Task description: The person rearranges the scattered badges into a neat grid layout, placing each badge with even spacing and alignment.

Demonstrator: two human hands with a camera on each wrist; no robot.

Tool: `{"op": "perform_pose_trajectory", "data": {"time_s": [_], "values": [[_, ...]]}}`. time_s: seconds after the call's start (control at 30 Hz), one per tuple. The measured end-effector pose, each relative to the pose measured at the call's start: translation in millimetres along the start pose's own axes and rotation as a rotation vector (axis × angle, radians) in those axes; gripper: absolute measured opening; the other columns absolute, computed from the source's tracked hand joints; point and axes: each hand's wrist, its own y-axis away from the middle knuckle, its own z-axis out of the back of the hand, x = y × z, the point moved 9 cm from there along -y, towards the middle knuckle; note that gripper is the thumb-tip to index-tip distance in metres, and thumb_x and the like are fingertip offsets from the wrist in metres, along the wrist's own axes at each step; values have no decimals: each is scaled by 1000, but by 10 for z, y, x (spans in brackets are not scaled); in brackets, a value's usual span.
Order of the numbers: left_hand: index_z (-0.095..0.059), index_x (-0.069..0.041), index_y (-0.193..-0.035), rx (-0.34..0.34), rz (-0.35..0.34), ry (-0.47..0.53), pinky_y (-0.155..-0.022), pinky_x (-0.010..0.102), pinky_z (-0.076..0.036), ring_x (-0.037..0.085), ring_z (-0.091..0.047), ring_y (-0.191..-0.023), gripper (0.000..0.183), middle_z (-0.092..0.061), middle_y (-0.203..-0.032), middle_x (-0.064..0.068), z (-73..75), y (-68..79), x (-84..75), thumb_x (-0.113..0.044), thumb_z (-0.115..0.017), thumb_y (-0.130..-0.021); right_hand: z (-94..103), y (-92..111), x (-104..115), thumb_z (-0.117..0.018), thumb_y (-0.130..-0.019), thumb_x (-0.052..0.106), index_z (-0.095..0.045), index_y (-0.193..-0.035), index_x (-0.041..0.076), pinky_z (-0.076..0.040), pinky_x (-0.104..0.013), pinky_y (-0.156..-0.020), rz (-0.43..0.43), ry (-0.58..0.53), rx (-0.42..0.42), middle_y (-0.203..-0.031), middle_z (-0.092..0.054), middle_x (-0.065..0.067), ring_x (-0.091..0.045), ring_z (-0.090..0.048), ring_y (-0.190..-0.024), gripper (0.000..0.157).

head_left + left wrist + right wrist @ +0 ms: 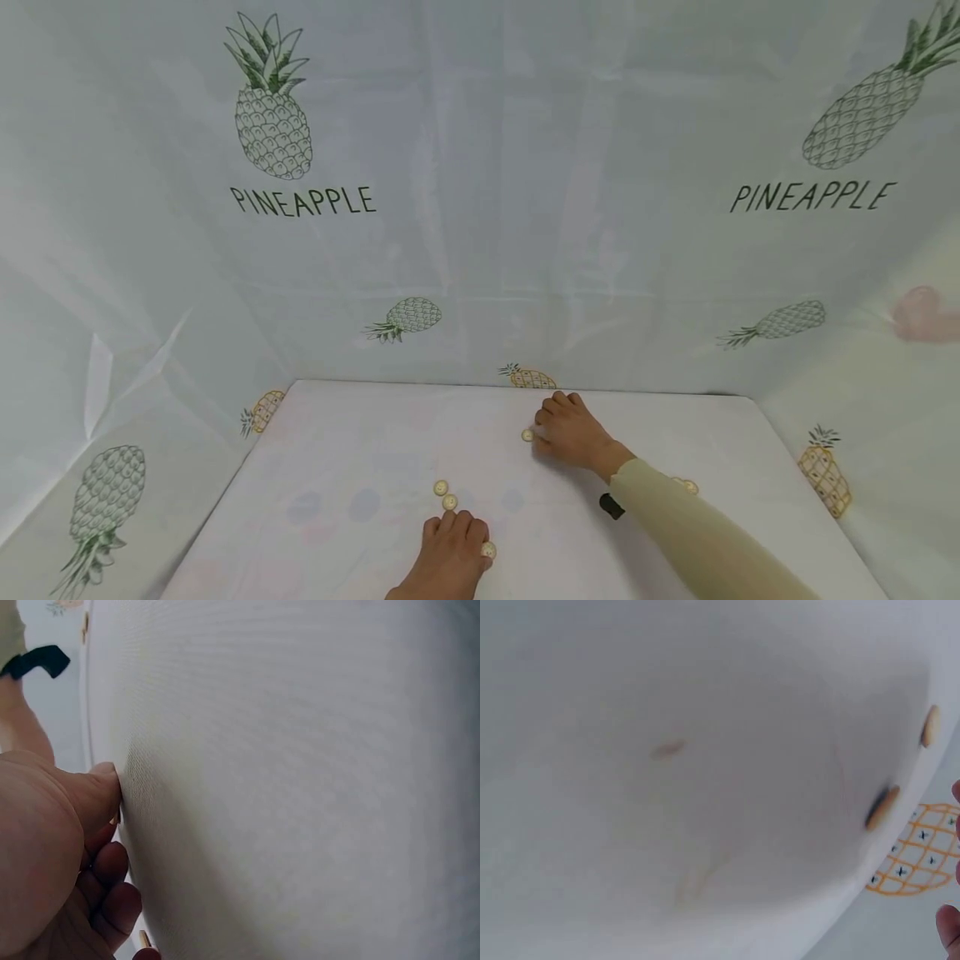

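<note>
In the head view, my left hand (pixel 450 552) is near the front of the white table (pixel 360 467), pinching a small round pale-yellow disc (pixel 488 550). The left wrist view shows the thumb pressed to curled fingers, with a sliver of this disc between them. Two similar discs, one upper (pixel 441 487) and one lower (pixel 449 502), lie just beyond that hand. Farther back, my right hand (pixel 573 431) is reaching over the table, its fingertips beside another disc (pixel 528 435). Its thumb and fingers stand apart at the edge of the right wrist view.
More discs (pixel 688 486) lie partly hidden behind the right sleeve (pixel 697 525). A black object (pixel 611 506) shows beside the right forearm. White sheeting printed with pineapples (pixel 273 133) surrounds the table's back and sides.
</note>
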Motion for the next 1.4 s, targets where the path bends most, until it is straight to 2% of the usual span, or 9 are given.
{"op": "perform_pose_trajectory", "data": {"time_s": [0.1,0.3,0.53,0.8,1.17,1.4], "values": [[-58,-20,-103,8,-2,7,-82,42,-39,12,-41,-88,33,-47,-93,-7,-3,0,-6,-41,-81,-91,99,123,-70,-72,-95,31,-73,-104,12,-41,-45,-91,-30,-7,-4,-101,-64,0,-23,-48,-98,21],[-59,-21,-105,35,9,42,-84,43,-39,12,-42,-90,30,-47,-94,-8,-30,-2,9,-41,-79,-94,316,431,-196,-78,-91,29,-73,-103,12,-41,-45,-92,-75,-26,-76,-100,-64,1,-21,-50,-98,21],[-59,-23,-104,24,15,55,-85,45,-41,13,-42,-90,31,-47,-94,-10,-46,29,27,-40,-81,-91,416,847,-339,-77,-90,29,-72,-103,13,-42,-46,-92,-117,20,-82,-101,-63,1,-22,-52,-100,21],[-60,-22,-106,16,15,74,-85,45,-41,13,-42,-91,31,-48,-95,-10,8,31,0,-37,-83,-90,545,1325,-449,-82,-83,22,-70,-97,11,-42,-45,-85,-84,63,-199,-94,-61,0,-24,-52,-93,21],[-59,-21,-107,43,35,89,-87,47,-40,14,-43,-92,30,-48,-95,-9,3,12,-22,-36,-82,-92,578,1934,-393,-81,-80,25,-68,-95,15,-42,-46,-83,-40,74,-211,-93,-60,4,-20,-51,-92,21],[-58,-21,-106,49,33,95,-86,45,-39,14,-41,-91,29,-49,-96,-9,31,24,-30,-35,-81,-93,556,2103,-341,-80,-85,41,-60,-88,22,-41,-44,-80,11,91,-222,-90,-53,8,-16,-47,-89,28]]}}
